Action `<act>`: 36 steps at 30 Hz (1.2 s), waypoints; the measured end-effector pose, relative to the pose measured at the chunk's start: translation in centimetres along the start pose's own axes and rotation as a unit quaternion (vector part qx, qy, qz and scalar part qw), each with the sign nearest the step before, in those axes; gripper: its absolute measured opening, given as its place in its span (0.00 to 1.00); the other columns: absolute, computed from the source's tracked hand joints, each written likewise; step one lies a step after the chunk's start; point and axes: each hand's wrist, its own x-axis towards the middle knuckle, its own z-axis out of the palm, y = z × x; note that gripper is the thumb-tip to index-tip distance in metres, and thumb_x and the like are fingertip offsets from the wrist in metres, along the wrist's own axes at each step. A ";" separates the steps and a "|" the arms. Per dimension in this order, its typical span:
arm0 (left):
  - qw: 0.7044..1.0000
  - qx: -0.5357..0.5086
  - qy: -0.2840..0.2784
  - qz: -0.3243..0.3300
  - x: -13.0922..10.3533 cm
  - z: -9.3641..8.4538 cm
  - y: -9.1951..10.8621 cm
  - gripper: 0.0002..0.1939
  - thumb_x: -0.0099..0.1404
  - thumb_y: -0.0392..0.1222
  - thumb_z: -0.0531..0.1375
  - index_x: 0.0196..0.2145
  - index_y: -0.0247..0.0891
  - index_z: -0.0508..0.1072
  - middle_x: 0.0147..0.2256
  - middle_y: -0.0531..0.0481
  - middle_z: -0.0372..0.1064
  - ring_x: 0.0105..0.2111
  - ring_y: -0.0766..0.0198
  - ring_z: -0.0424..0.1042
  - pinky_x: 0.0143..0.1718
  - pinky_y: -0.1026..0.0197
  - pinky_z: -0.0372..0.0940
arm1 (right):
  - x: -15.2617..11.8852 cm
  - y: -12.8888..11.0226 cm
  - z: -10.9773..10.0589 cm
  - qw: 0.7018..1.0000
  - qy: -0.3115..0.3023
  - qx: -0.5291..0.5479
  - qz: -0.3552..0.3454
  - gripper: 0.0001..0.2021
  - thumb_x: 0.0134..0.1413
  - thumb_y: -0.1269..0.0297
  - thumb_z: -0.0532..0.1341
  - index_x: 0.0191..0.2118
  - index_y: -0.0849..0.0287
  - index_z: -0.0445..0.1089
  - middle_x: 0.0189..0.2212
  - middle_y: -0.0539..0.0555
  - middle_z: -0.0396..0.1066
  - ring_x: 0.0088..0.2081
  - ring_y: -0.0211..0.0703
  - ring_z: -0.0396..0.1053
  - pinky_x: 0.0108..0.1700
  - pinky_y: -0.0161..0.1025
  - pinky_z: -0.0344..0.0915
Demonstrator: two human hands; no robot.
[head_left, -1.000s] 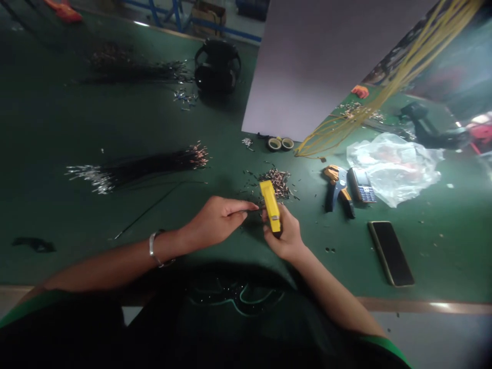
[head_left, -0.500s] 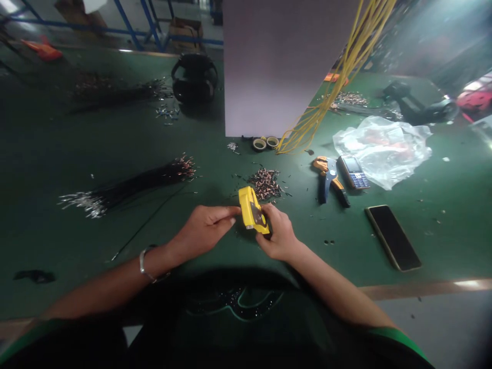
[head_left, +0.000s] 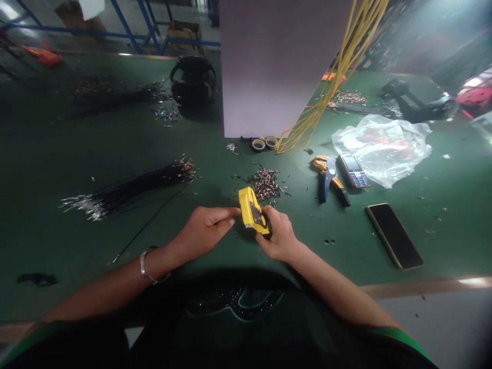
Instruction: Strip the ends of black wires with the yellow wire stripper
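My right hand [head_left: 280, 233] is wrapped round a yellow hand tool [head_left: 246, 209] with a dark metal plate on its side, held above the table. The tool's exact kind is not clear. My left hand [head_left: 207, 228] is closed, its index finger stretched to the tool's left side and its thumb beneath. Anything pinched between those fingers is too small or hidden to make out. Just beyond the tool lies a pile of short black offcuts with copper ends [head_left: 264, 184]. To the left lies a bundle of black wires [head_left: 140, 187], with silvery tips at one end and copper at the other.
A single black wire [head_left: 148, 223] lies left of my hands. To the right are an orange-and-blue wire stripper [head_left: 328, 177], a keypad phone [head_left: 353, 170], a smartphone [head_left: 394, 236] and a clear plastic bag [head_left: 384, 146]. Ahead are tape rolls [head_left: 259, 145], yellow wires [head_left: 311, 123] and a pale panel [head_left: 269, 66].
The camera view has shifted very slightly. Both hands and the yellow tool hold the same pose.
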 end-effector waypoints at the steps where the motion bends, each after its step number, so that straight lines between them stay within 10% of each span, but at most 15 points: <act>1: 1.000 0.002 0.000 -0.001 0.0 0.0 0.0 0.15 0.61 0.36 0.55 0.42 0.40 0.79 0.38 0.51 0.79 0.36 0.64 0.76 0.41 0.61 0.69 | 0.0 0.0 0.0 1.000 0.000 -0.002 0.001 0.19 0.41 0.70 0.55 0.44 0.57 0.57 0.32 0.55 0.70 0.32 0.48 0.70 0.33 0.42 0.66; 36: 0.999 -0.022 0.034 -0.006 0.8 0.6 -1.3 0.12 0.60 0.39 0.57 0.38 0.35 0.78 0.35 0.47 0.79 0.33 0.64 0.75 0.35 0.64 0.70 | 0.0 0.0 0.6 0.995 -0.007 0.037 0.096 0.08 0.42 0.70 0.55 0.32 0.55 0.59 0.18 0.45 0.60 0.19 0.38 0.60 0.23 0.35 0.57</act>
